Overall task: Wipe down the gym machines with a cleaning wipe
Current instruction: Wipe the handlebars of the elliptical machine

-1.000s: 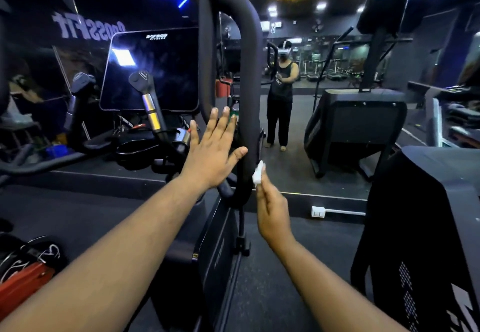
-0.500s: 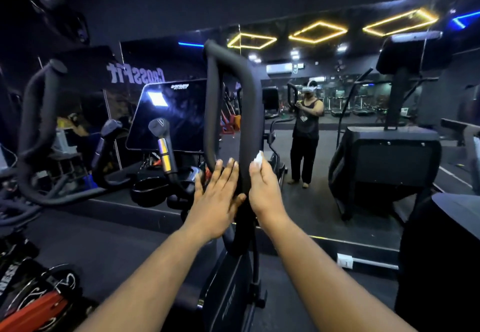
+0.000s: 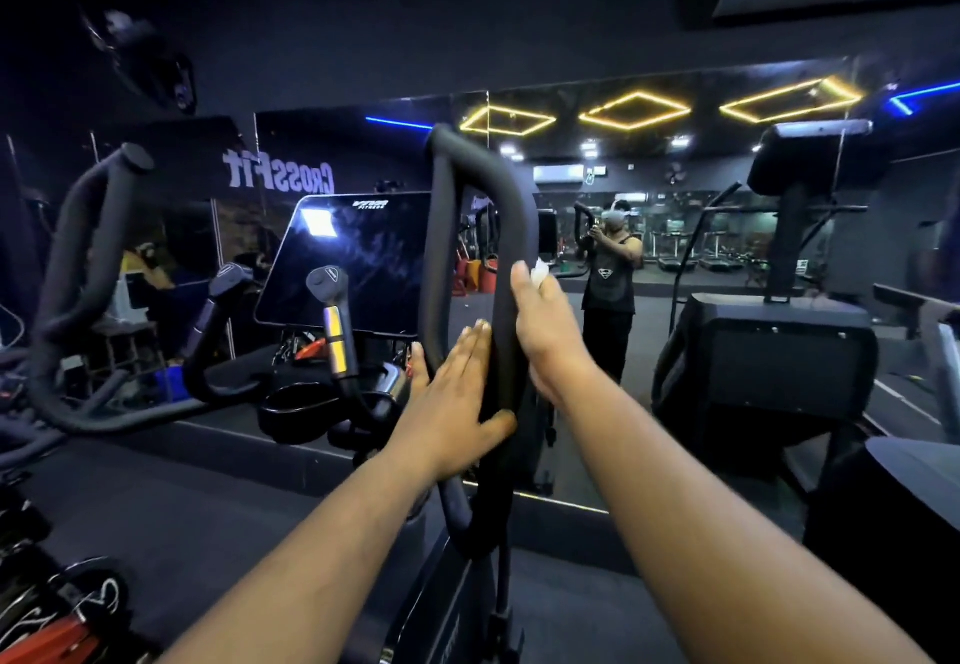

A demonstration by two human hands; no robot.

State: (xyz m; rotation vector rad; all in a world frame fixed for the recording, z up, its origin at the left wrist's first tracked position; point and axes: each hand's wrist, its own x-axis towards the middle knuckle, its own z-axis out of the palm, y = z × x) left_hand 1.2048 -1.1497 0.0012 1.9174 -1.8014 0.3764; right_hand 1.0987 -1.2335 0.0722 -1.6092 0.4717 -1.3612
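Head view: my right hand pinches the crumpled white cleaning wipe against the right limb of the black padded loop handle, whose long axis runs near-vertical. My left hand lies flat-fingered on that limb, lower and just beside; I judge the unwiped length lies upward from the right hand, the nearer one.

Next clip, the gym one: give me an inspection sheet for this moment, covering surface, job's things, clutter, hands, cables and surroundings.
Surface: dark gym floor.
Job's things: white cleaning wipe against the black padded loop handle of the exercise machine; dark console screen behind.
Clutter: red-and-black equipment at lower left, too dim to identify.
Hands: left hand flat against the handle, fingers straight; right hand grips the wipe on the handle.
Cables: nothing seen.
Surroundings: wall mirror reflecting yellow diamond ceiling lights and a person; covered machine to the right.
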